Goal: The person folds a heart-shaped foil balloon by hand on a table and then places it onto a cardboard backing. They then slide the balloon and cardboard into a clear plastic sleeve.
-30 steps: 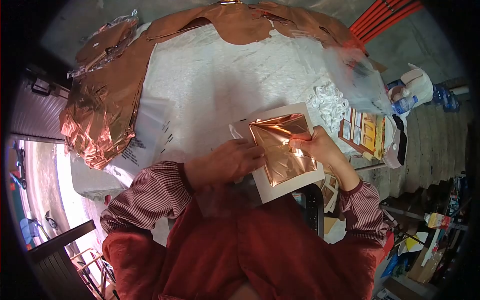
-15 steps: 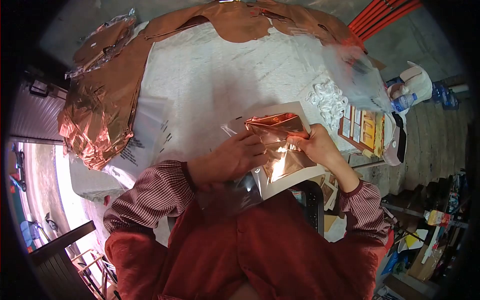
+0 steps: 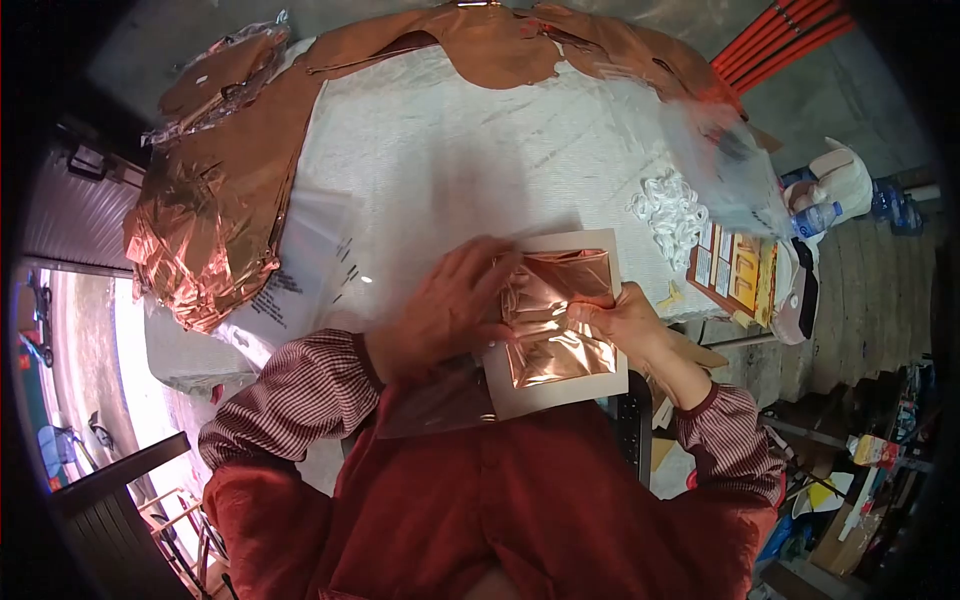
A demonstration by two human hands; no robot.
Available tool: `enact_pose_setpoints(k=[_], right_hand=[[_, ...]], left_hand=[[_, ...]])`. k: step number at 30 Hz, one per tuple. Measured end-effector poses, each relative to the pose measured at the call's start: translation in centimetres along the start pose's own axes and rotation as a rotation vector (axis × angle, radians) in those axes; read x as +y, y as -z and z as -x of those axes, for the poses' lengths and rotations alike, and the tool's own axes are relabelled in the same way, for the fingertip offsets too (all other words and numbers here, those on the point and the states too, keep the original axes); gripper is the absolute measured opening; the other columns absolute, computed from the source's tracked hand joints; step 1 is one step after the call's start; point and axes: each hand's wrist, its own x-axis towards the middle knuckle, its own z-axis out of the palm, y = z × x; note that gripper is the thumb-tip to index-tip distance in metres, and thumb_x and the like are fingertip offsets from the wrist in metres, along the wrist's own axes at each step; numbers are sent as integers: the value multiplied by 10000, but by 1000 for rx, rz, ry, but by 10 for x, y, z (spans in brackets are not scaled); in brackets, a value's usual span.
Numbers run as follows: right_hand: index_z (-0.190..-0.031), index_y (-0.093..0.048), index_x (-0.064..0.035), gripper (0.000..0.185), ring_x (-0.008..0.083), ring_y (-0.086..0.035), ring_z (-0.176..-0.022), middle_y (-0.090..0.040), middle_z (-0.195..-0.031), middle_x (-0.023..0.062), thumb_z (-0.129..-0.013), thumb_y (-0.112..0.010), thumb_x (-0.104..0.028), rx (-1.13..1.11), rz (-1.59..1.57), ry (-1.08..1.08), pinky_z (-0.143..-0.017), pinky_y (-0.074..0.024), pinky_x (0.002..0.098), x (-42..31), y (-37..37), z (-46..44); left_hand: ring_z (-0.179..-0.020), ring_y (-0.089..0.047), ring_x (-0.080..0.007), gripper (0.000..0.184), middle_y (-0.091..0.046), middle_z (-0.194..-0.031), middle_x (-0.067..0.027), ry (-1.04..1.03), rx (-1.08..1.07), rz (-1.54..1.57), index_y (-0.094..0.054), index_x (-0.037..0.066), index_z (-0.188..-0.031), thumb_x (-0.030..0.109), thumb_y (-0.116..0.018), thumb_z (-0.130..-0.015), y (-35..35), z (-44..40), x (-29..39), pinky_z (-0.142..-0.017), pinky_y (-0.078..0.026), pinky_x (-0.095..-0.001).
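Observation:
A folded packet of shiny copper-coloured foil (image 3: 562, 360) lies flat against a pale card (image 3: 545, 403) just above my lap. My right hand (image 3: 642, 335) grips both at their right edge, with the thumb pressed on the foil. To the left, my left hand (image 3: 445, 305) is spread and slightly blurred, its fingers by the foil's left edge; whether they touch it I cannot tell. Beneath that wrist, a clear plastic sheet or bag (image 3: 435, 405) hangs over my lap.
Copper-coloured foil sheets (image 3: 215, 200) line the table's left and far edges. Printed clear bags (image 3: 300, 270) lie at left. On the right are white loops (image 3: 668, 215), a yellow-brown box (image 3: 735, 272) and a plastic bottle (image 3: 815, 218). Orange poles (image 3: 780, 45) stand beyond.
My left hand has opened and come away from the foil's upper left. The card and foil now sit straighter, and the foil lies flatter under my right thumb.

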Motion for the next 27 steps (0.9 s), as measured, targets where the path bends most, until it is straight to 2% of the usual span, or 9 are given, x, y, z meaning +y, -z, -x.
enact_pose_setpoints(k=[1, 3, 6, 8, 13, 19, 22, 24, 27], right_hand=[[-1003, -694, 37, 194, 106, -639, -794, -699, -883, 92, -849, -719, -79, -9, -18, 11, -710, -535, 230, 0, -1, 1], [-1002, -688, 38, 181, 119, -647, -808, -695, -896, 96, -852, -709, -62, -3, -37, 21, -731, -548, 241, 9, -3, -2], [-1007, -671, 49, 170, 164, -667, -838, -686, -932, 102, -853, -691, -21, -13, -165, -11, -793, -578, 287, 7, -12, 2], [-990, -663, 70, 174, 191, -675, -849, -685, -930, 104, -844, -699, -19, 2, -156, -34, -821, -585, 318, 10, -18, 6], [-982, -682, 44, 222, 124, -644, -783, -691, -881, 85, -813, -757, -78, -24, -264, -85, -693, -525, 242, 6, -31, 18], [-970, -680, 45, 178, 107, -624, -727, -687, -839, 66, -838, -728, -64, 76, -414, -64, -729, -522, 239, 17, -44, 32], [-954, -673, 50, 159, 88, -597, -707, -677, -822, 51, -857, -708, -70, 211, -221, 54, -711, -521, 229, 35, -35, 30], [-959, -673, 48, 157, 74, -575, -699, -673, -812, 47, -873, -691, -82, 268, -273, 132, -734, -519, 222, 35, -37, 30], [-999, -689, 47, 194, 75, -578, -701, -681, -806, 42, -880, -686, -106, 306, -313, 93, -871, -491, 263, 38, -36, 29]], left_hand=[[-1278, -407, -340, 707, -459, -1323, -171, 3, 4, -1, -440, 35, -1344, 352, -705, -769, 0, 4, 0, -1059, -345, -459], [-1405, -250, -357, 985, -292, -1488, -208, 164, -118, -73, -208, 6, -1473, 491, -688, -763, -1, 10, -3, -1128, -249, -469], [-1442, -165, -342, 1053, -216, -1534, -204, 157, -239, -92, -149, -13, -1486, 582, -640, -770, 3, 12, -9, -1162, -177, -459], [-1442, -166, -337, 1056, -217, -1535, -201, 123, -254, -87, -148, -13, -1486, 596, -630, -771, 5, 14, -10, -1166, -167, -458], [-1443, -176, -320, 1046, -226, -1536, -189, 13, -286, -72, -146, 1, -1491, 591, -630, -776, 7, 16, -14, -1170, -157, -457], [-1436, -198, -325, 1014, -243, -1532, -181, -70, -301, -61, -186, 24, -1489, 557, -656, -765, 9, 8, -14, -1159, -186, -469], [-1422, -242, -301, 969, -298, -1508, -165, -152, -138, -142, -267, 37, -1464, 493, -694, -723, 6, -2, -11, -1151, -211, -469], [-1418, -252, -292, 913, -317, -1497, -158, -204, -7, -299, -298, 45, -1450, 465, -683, -735, -1, -5, -12, -1149, -217, -474], [-1416, -258, -329, 906, -269, -1525, -166, -177, -57, -289, -241, 58, -1479, 503, -632, -794, -13, 2, -16, -1132, -222, -532]])
